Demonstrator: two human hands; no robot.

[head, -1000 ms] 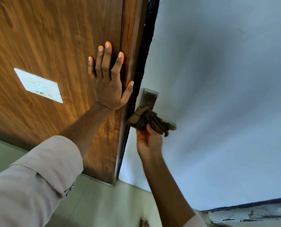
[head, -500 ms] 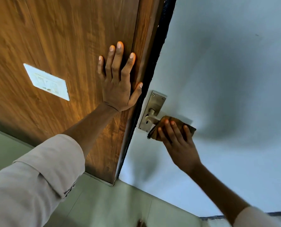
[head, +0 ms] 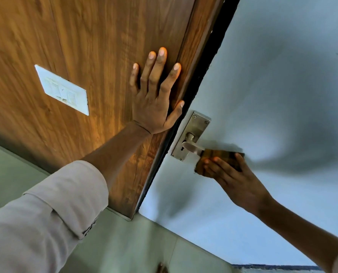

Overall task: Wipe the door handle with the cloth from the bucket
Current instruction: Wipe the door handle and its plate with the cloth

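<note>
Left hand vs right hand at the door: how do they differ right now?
The left hand lies flat and open, fingers spread, on the wooden panel; the right hand is curled around the brown cloth. The left hand holds nothing; the right hand presses the cloth over the outer end of the door handle. The left hand sits higher, above the handle plate; the right hand comes from below it. Both are bare.

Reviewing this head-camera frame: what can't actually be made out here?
- Outer end of the door handle: covered by the cloth and the right hand.
- Bucket: not in the head view.
- Switch plate markings: too blurred to read.
- Left hand palm: flat against the wood panel, underside hidden.
- Dark object at the bottom edge: cut off.
</note>
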